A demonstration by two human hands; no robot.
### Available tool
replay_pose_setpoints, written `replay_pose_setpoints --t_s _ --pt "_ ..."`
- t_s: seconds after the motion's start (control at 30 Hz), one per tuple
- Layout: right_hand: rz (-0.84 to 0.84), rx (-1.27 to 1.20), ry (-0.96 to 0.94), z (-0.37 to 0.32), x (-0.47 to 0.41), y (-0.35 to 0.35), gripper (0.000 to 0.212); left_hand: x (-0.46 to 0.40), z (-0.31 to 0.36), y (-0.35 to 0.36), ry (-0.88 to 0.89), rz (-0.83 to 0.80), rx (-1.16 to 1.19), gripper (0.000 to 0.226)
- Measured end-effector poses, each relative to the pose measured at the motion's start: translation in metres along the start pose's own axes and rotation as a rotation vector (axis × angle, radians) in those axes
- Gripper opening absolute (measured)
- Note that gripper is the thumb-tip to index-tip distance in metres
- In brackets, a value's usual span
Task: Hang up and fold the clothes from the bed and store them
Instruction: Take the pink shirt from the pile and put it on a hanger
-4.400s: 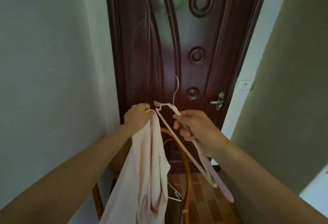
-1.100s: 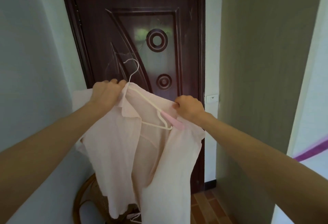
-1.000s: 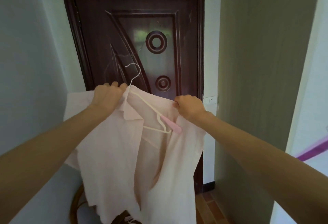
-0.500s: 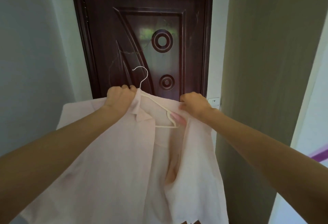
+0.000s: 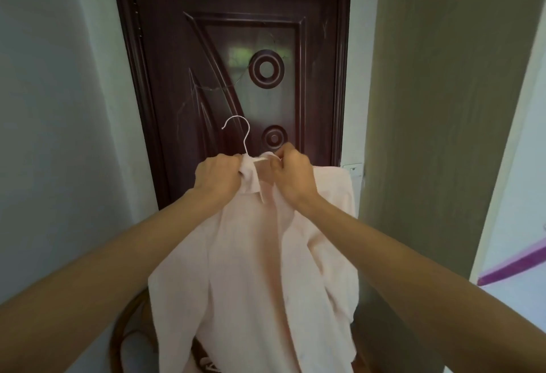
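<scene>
A dark brown carved door (image 5: 236, 47) fills the middle of the view, with two ring-shaped mouldings on its panel. Left of the door runs a pale bluish wall (image 5: 53, 106); right of the door stands an olive-green wall (image 5: 437, 106), and past that a white surface crossed by a purple stripe (image 5: 514, 266). On the white door frame to the right sits a small white switch plate (image 5: 353, 169). Low and left of the door, a curved brown wooden rim (image 5: 118, 334) shows, possibly a rattan chair, mostly hidden. In front of the door hangs a pale pink collared shirt (image 5: 260, 278), held up at its neck and draping down past the bottom edge. The left hand (image 5: 218, 177) clenches the collar on the left side; the right hand (image 5: 294, 177) pinches the collar fabric on the right, the two hands close together. Between them rises the white wire hook of a hanger (image 5: 240, 133), free in front of the door
</scene>
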State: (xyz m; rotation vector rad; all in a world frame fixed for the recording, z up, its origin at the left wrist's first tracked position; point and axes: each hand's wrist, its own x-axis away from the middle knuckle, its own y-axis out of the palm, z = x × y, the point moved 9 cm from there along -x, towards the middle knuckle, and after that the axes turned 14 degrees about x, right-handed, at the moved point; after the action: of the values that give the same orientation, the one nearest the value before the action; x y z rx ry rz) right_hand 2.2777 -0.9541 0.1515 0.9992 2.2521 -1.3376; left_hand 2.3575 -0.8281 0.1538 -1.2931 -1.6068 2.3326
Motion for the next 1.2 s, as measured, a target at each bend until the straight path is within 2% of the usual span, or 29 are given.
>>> replay_pose_setpoints --t_s 0.1,0.2,0.3,0.37,0.4,0.47,0.53,0.57,0.63,0.77,0.87,0.97,1.1,1.2 --pt "-0.057 -0.051 -0.072 -0.009 0.017 0.008 0.028 0.001 -0.009 -0.001 -0.019 0.041 0.104 0.029" --pt "-0.142 0.022 -0.17 -0.008 0.022 0.013 0.02 0.006 -0.019 -0.002 -0.019 0.088 0.18 0.028" --pt "-0.086 0.005 -0.246 -0.004 0.013 -0.01 0.019 0.013 -0.021 -0.007 0.037 0.149 0.237 0.022" --pt "0.06 0.17 -0.345 -0.006 0.003 -0.035 0.017 0.017 -0.019 -0.01 0.085 0.181 0.252 0.02" --pt "0.081 0.32 -0.4 -0.007 -0.002 -0.038 0.024 0.019 -0.019 -0.012 0.107 0.193 0.259 0.019" --pt "-0.084 0.555 -0.452 -0.002 -0.012 -0.026 0.043 0.022 -0.016 -0.014 0.143 0.212 0.27 0.022" --pt "-0.289 0.603 -0.387 0.009 -0.014 -0.012 0.031 0.024 -0.015 -0.014 0.147 0.217 0.28 0.031" --pt "-0.337 0.634 -0.369 0.015 -0.014 -0.006 0.028 0.025 -0.017 -0.012 0.142 0.211 0.29 0.035" --pt "-0.339 0.682 -0.378 0.022 -0.012 0.0 0.043 0.026 -0.023 -0.007 0.128 0.193 0.321 0.038" --pt "-0.313 0.543 -0.315 0.042 -0.008 0.011 0.048 0.028 -0.034 0.0 0.135 0.188 0.319 0.023" --pt "-0.332 0.386 -0.254 0.058 -0.007 0.015 0.052 0.031 -0.036 0.004 0.151 0.18 0.354 0.039" --pt "-0.373 0.209 -0.237 0.067 -0.003 0.016 0.055 0.032 -0.046 0.008 0.112 0.203 0.424 0.04" --pt "-0.288 0.294 -0.22 0.086 -0.002 0.008 0.047 0.037 -0.064 0.012 0.065 0.235 0.43 0.025" --pt "-0.225 0.358 -0.143 0.1 -0.008 0.002 0.04 0.048 -0.05 0.005 0.215 0.284 0.377 0.031"
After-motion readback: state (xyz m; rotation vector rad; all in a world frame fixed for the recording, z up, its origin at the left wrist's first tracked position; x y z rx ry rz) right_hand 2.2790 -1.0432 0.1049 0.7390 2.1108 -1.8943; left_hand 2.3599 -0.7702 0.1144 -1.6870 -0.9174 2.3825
